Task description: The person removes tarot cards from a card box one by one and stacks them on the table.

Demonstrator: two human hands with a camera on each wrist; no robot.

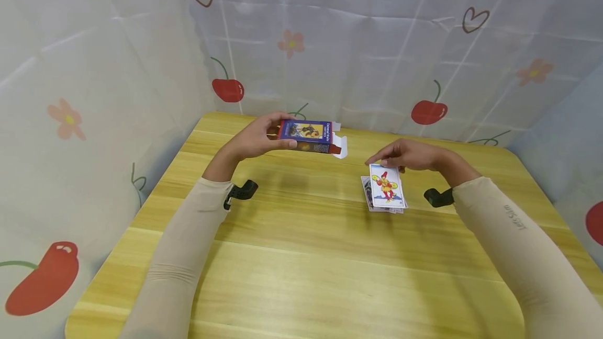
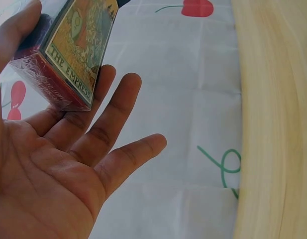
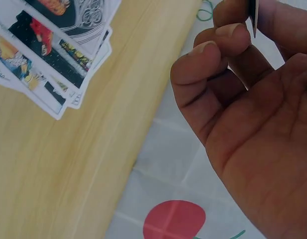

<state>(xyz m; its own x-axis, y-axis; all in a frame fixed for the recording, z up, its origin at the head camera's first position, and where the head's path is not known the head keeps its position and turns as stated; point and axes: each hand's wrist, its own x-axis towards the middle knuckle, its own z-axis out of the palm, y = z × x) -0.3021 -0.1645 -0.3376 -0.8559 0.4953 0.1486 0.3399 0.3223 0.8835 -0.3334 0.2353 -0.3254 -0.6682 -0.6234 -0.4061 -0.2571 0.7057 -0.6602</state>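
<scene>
My left hand [image 1: 258, 136] grips a blue and red tarot card box [image 1: 307, 137] by its closed end, thumb on the near side. White flaps stand out from the box's open right end. In the left wrist view, a panel of the box [image 2: 81, 47] reads "THE EMPRESS", and the other fingers of the left hand [image 2: 58, 154] are spread. My right hand [image 1: 412, 155] pinches a tarot card [image 1: 386, 186] picturing a figure in red and yellow. Beneath this card, several loose cards [image 3: 44, 45] lie fanned on the table; only the thin edge of the held card [image 3: 254, 20] shows in the right wrist view.
The yellow wooden table [image 1: 301, 276] has rounded corners. Behind and beside it hangs a white curtain [image 1: 348, 56] printed with cherries, flowers and hearts. A black wrist mount [image 1: 245, 190] sits at the left wrist, another black mount [image 1: 438, 198] at the right.
</scene>
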